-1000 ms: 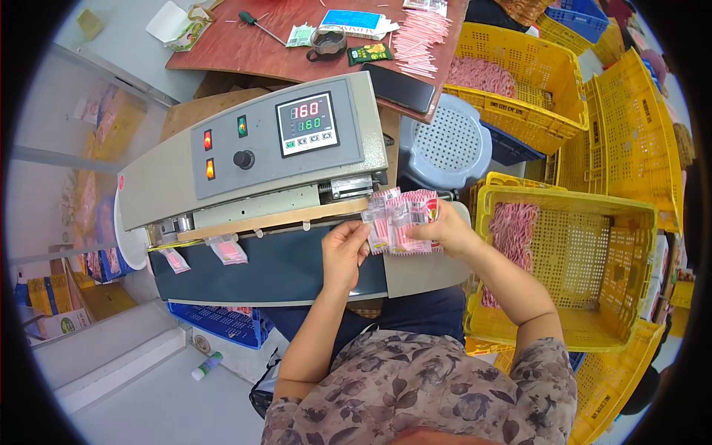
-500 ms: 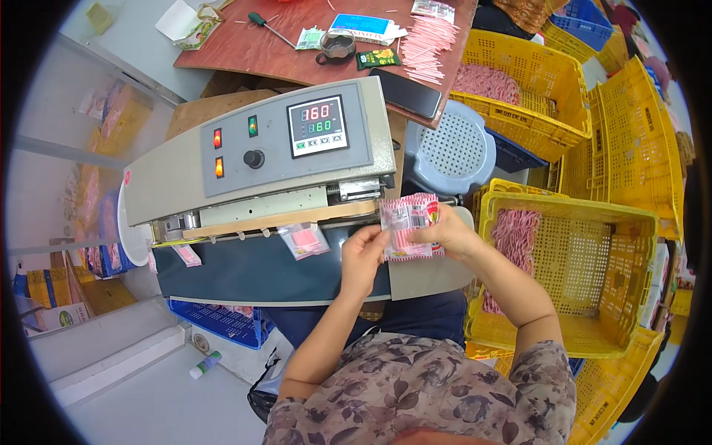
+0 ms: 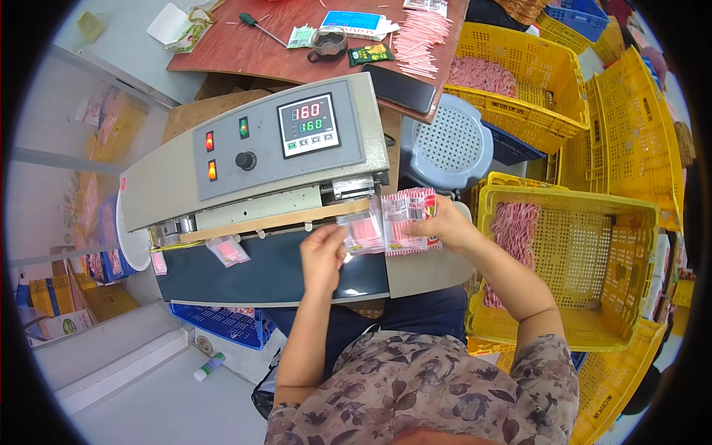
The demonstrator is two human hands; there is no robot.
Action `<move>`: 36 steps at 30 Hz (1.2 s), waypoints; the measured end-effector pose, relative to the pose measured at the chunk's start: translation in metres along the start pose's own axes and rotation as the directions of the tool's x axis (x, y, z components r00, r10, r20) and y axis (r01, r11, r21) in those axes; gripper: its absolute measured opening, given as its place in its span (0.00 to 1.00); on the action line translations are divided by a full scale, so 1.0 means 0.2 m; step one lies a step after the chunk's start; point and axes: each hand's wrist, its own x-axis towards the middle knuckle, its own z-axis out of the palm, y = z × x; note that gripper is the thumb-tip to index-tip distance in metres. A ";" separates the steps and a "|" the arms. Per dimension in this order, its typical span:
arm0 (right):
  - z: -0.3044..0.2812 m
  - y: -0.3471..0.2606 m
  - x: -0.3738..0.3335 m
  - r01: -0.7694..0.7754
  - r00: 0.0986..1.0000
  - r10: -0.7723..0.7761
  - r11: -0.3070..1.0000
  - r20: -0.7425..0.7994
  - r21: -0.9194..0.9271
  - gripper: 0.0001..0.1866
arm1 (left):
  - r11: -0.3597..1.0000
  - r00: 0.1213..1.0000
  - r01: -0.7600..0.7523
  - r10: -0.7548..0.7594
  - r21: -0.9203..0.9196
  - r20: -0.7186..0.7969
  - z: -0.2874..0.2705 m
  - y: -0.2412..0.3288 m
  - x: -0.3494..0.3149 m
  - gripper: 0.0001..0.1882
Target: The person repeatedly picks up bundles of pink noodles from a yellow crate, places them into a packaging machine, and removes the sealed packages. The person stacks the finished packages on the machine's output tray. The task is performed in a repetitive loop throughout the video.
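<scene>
Right hand [image 3: 449,224] grips striped packets [image 3: 406,221], thumb on top.
Left hand [image 3: 323,256] half-curled at left edge of single packet [image 3: 364,230], pinch unclear; packet under right end of tan bar [image 3: 274,222], grey machine [image 3: 267,169].

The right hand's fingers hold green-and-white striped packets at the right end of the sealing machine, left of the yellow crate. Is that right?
Not quite: the colour is wrong. The head view shows pink-and-white striped packets. The right hand does hold them at the sealing machine's right end, left of the yellow crate.
</scene>
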 end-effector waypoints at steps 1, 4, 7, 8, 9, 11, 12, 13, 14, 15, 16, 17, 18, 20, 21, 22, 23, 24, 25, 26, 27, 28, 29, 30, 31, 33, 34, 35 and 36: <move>0.00 -0.01 0.00 -0.021 1.000 0.022 1.000 -0.006 0.014 0.22 | 0.985 0.979 -0.164 0.169 0.052 -0.116 -0.01 -0.02 -0.01 0.04; 0.01 -0.02 0.00 -0.009 1.000 0.009 1.000 0.003 -0.014 0.22 | 0.773 0.797 -0.512 0.590 0.376 -0.129 -0.02 -0.08 -0.04 0.06; 0.02 -0.01 0.01 -0.013 1.000 0.015 0.995 0.020 -0.096 0.21 | 0.945 0.964 -0.265 0.267 0.191 0.014 0.18 -0.09 -0.10 0.06; 0.03 -0.02 0.02 -0.002 1.000 0.004 0.993 0.016 -0.117 0.21 | 0.994 0.994 -0.072 0.064 0.079 0.091 0.20 -0.10 -0.07 0.06; 0.05 -0.02 0.02 0.009 1.000 -0.008 0.991 0.013 -0.137 0.21 | 0.998 0.994 -0.030 0.024 0.049 0.109 0.19 -0.11 -0.05 0.06; 0.05 -0.03 0.02 0.031 0.999 -0.028 0.993 0.021 -0.114 0.22 | 0.999 0.996 -0.049 0.049 0.003 0.071 0.15 -0.10 -0.04 0.05; 0.04 -0.02 0.02 0.034 0.999 -0.032 0.995 0.022 -0.091 0.22 | 0.998 0.997 -0.053 0.054 -0.019 0.055 0.13 -0.09 -0.04 0.05; 0.03 -0.01 0.03 0.036 0.999 -0.035 0.997 0.024 -0.068 0.22 | 0.998 0.999 -0.032 0.033 -0.055 0.004 0.10 -0.07 -0.02 0.04; 0.01 0.01 0.02 0.035 0.999 -0.034 0.998 0.024 -0.044 0.22 | 0.999 0.999 -0.031 0.030 -0.014 -0.028 0.07 -0.03 -0.03 0.04; 0.01 0.01 0.02 0.011 1.000 -0.010 0.999 0.020 -0.033 0.22 | 0.999 0.997 -0.048 0.050 0.021 -0.065 0.02 -0.01 -0.03 0.04; 0.01 0.00 0.01 -0.014 1.000 0.014 1.000 0.015 -0.023 0.21 | 0.996 0.992 -0.065 0.070 0.057 -0.101 -0.01 -0.01 -0.05 0.03; 0.01 0.00 0.01 -0.036 0.999 0.036 0.999 0.010 -0.014 0.21 | 0.945 0.929 -0.297 0.318 0.134 -0.187 -0.02 -0.04 -0.06 0.04; 0.01 0.01 0.00 -0.022 1.000 0.022 1.000 0.020 0.014 0.20 | 0.835 0.800 -0.501 0.547 0.226 -0.247 -0.02 -0.07 -0.07 0.04; -0.01 0.03 0.00 0.003 0.999 -0.005 0.998 0.038 0.067 0.18 | 0.752 0.751 -0.568 0.640 0.334 -0.164 0.02 -0.11 -0.13 0.04; 0.00 0.04 -0.01 0.025 0.998 -0.029 0.998 0.059 0.060 0.18 | 0.795 0.825 -0.515 0.561 0.320 -0.067 0.09 -0.13 -0.14 0.05; 0.01 0.04 -0.01 0.049 0.995 -0.053 0.997 0.080 0.053 0.17 | 0.833 0.881 -0.457 0.471 0.312 0.032 0.16 -0.14 -0.15 0.06; 0.02 0.04 0.00 0.080 0.991 -0.084 0.996 0.102 0.047 0.17 | 0.930 0.953 -0.303 0.294 0.207 0.076 0.22 -0.13 -0.13 0.07; 0.03 0.04 -0.01 0.122 0.987 -0.120 0.993 0.106 -0.006 0.17 | 0.986 0.983 -0.125 0.108 0.107 0.145 0.27 -0.12 -0.12 0.07; 0.03 0.04 -0.02 0.163 0.981 -0.156 0.985 0.112 -0.059 0.18 | 0.990 0.978 -0.122 0.107 0.072 0.179 0.26 -0.16 -0.09 0.07; 0.01 0.05 -0.04 0.199 0.977 -0.188 0.974 0.106 -0.107 0.18 | 0.990 0.977 -0.117 0.100 0.081 0.189 0.26 -0.16 -0.08 0.06; 0.00 0.04 -0.06 0.181 0.982 -0.165 0.965 0.095 -0.189 0.17 | 0.990 0.976 -0.113 0.093 0.090 0.199 0.24 -0.16 -0.07 0.06; -0.02 0.04 -0.06 0.184 0.983 -0.168 0.946 0.079 -0.265 0.17 | 0.989 0.975 -0.109 0.086 0.099 0.207 0.24 -0.15 -0.06 0.06; -0.03 0.04 -0.06 0.187 0.982 -0.176 0.923 0.065 -0.337 0.16 | 0.993 0.976 -0.094 0.077 0.074 0.205 0.25 -0.13 -0.07 0.05; -0.04 0.04 -0.05 0.189 0.982 -0.183 0.894 0.053 -0.407 0.16 | 0.995 0.977 -0.070 0.054 0.069 0.207 0.25 -0.13 -0.07 0.05; -0.04 0.03 -0.05 0.157 0.987 -0.156 0.916 0.031 -0.369 0.16 | 0.997 0.978 -0.047 0.032 0.065 0.208 0.24 -0.12 -0.06 0.06; -0.03 0.01 -0.05 0.088 0.996 -0.093 0.952 -0.002 -0.292 0.17 | 0.998 0.979 -0.026 0.016 0.049 0.202 0.21 -0.11 -0.06 0.06; -0.03 0.02 -0.04 0.087 0.996 -0.091 0.954 0.000 -0.286 0.17 | 0.999 0.980 -0.030 0.022 0.039 0.196 0.20 -0.12 -0.05 0.06; -0.03 0.03 -0.03 0.088 0.996 -0.091 0.956 0.002 -0.279 0.17 | 0.999 0.981 -0.036 0.030 0.030 0.192 0.19 -0.12 -0.04 0.05; -0.03 0.03 -0.02 0.089 0.996 -0.091 0.958 0.004 -0.273 0.16 | 1.000 0.986 -0.019 0.015 0.019 0.164 0.17 -0.12 -0.03 0.05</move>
